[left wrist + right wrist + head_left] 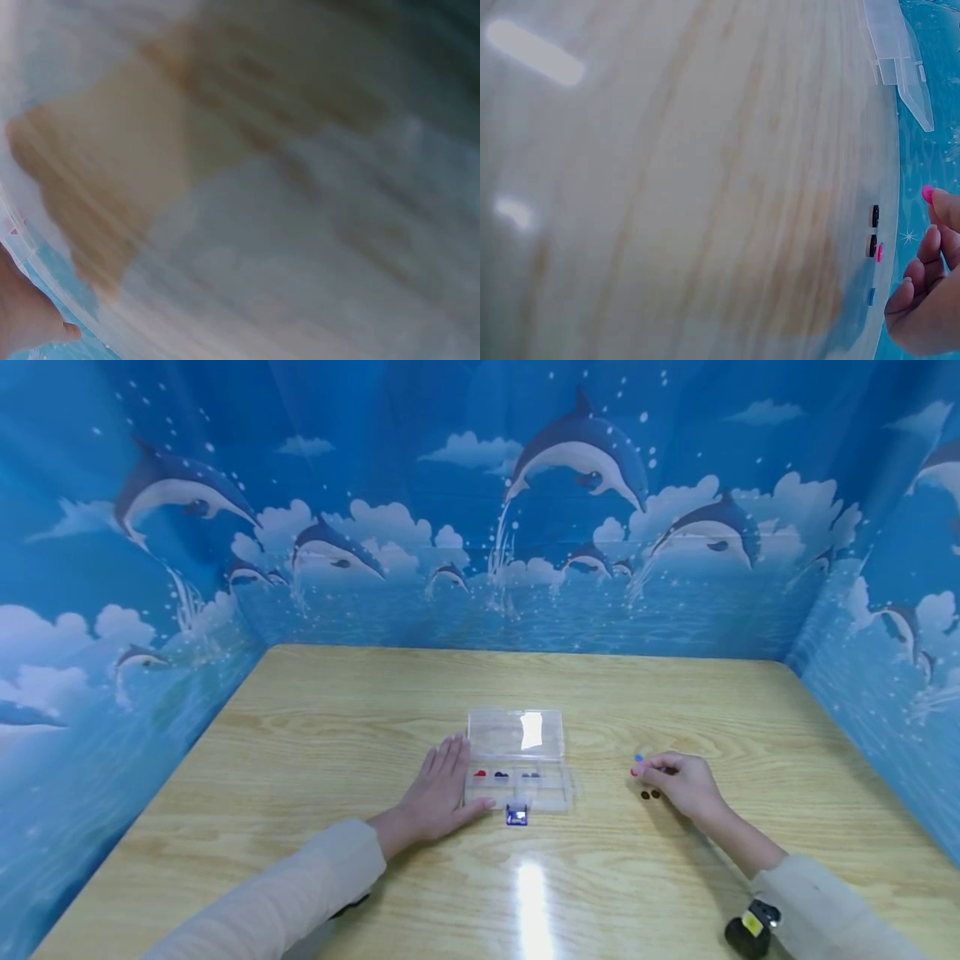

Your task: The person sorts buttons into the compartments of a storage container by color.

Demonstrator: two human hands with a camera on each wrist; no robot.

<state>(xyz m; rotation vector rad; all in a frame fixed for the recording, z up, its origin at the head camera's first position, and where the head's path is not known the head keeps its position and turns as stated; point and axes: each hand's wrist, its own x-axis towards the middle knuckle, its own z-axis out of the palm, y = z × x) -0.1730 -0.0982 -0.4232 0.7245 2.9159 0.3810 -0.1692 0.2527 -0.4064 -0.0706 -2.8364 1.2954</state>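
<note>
My right hand (682,785) pinches a small pink-red button-like disc (928,193) between thumb and fingertip, just above the table. Close by lie two black discs (873,231), another pink disc (879,253) and a blue disc (638,757). A clear plastic compartment box (551,799) stands in the middle with its lid (502,733) raised back. Inside its far row are red pieces (480,774) and dark pieces (501,775) in separate compartments. Flat beside the box's left side rests my left hand (442,797), fingers straight and thumb at the front edge.
A blue shiny tab (517,815) is at the box's front edge. The wooden table (337,710) is enclosed at the back and sides by a dolphin-patterned curtain (420,602). A black wrist device (750,931) shows at the right sleeve.
</note>
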